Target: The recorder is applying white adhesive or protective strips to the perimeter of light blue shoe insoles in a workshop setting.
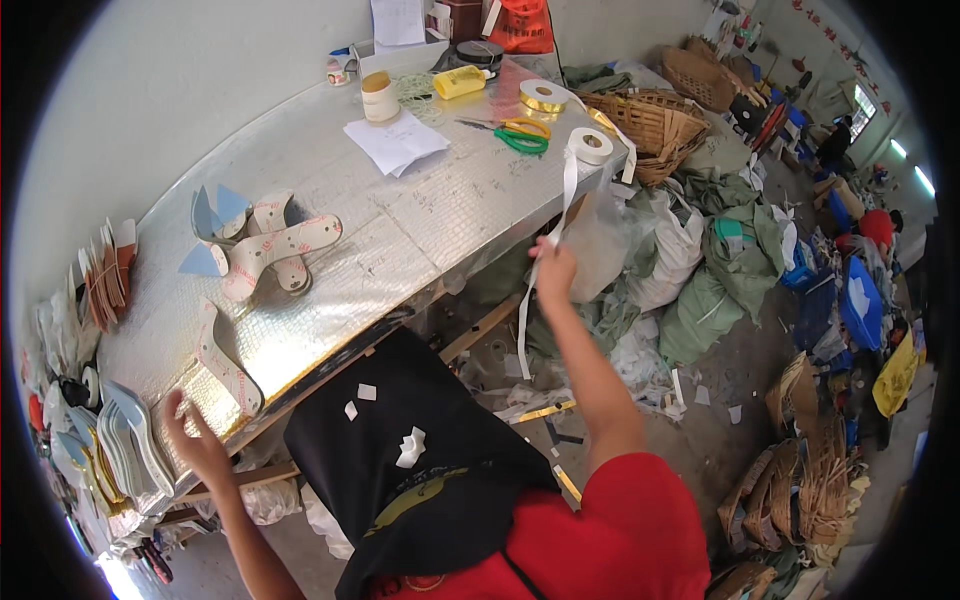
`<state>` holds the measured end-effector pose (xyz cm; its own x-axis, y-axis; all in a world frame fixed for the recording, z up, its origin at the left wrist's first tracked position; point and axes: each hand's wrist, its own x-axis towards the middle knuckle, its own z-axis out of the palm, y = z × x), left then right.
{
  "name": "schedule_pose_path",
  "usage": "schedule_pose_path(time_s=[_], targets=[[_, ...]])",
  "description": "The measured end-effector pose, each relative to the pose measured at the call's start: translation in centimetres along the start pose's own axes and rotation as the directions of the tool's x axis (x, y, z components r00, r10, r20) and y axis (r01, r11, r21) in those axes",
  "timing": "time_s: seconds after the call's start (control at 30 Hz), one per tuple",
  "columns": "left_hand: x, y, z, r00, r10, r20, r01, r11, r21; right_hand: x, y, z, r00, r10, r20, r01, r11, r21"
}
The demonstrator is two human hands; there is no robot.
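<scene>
R hand (553,268): raised off the table's front edge, fingers pinched on a white tape strip (567,190); strip runs up to the white tape roll (591,145) on the table and a loose tail hangs down below the hand.
L hand (195,440): at the near-left table corner, fingers spread, tips over a patterned sole piece (228,370); can't tell if touching. Not gripping anything.
Table (420,220): silvery quilted top, runs diag from lower left to upper right.
Mid table: pile of patterned sole cutouts (270,250) w/ blue triangular pieces (215,215) just beside.
L edge: stack of pale insoles (130,440) near L hand; brownish pieces (105,280) further up.
Far end: paper sheets (397,140), green-handled scissors (520,135), gold tape roll (543,97), yellow bottle (460,80), small tan jar (378,97).
Lap: black cloth (400,470) w/ white scraps on it.
Floor R: wicker basket (650,125) beside table end, sacks (720,270) and scrap piles, well apart from the hands.
</scene>
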<state>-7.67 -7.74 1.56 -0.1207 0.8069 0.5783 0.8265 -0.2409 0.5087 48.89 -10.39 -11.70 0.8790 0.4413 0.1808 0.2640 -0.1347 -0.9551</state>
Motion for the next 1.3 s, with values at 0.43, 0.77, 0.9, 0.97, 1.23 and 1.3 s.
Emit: schedule_pose_path(time_s=[0.43,0.77,0.9,0.97,1.23,1.3], targets=[[-10.1,19.6,9.5,0.483,0.552,0.679,0.371,0.574,-0.730,-16.6,-15.8,-4.8,0.812,-0.258,0.524,0.101,0.946,0.309],[-10.9,16.6,8.0,0.055,0.438,0.897,0.703,0.622,-0.346,-14.8,-21.2,-6.6,0.779,-0.282,0.560,-0.107,0.820,0.562],[-9.1,16.2,7.5,0.034,0.477,0.878,0.671,0.640,-0.374,-3.7,-25.5,-11.3,0.902,-0.425,0.076,0.294,0.734,0.612],[-7.5,15.5,6.1,0.088,0.548,0.832,0.748,0.514,-0.419,3.4,-25.9,-13.5,0.914,-0.399,-0.072,0.320,0.598,0.735],[-3.6,9.0,-0.8,0.325,0.514,0.794,0.892,0.112,-0.438,20.2,-2.7,-21.0,0.957,0.260,-0.130,-0.161,0.847,0.507],[-3.6,7.6,-1.6,0.441,0.546,0.713,0.856,-0.018,-0.516,18.5,4.2,-21.3,0.945,0.311,-0.103,-0.236,0.865,0.443]])
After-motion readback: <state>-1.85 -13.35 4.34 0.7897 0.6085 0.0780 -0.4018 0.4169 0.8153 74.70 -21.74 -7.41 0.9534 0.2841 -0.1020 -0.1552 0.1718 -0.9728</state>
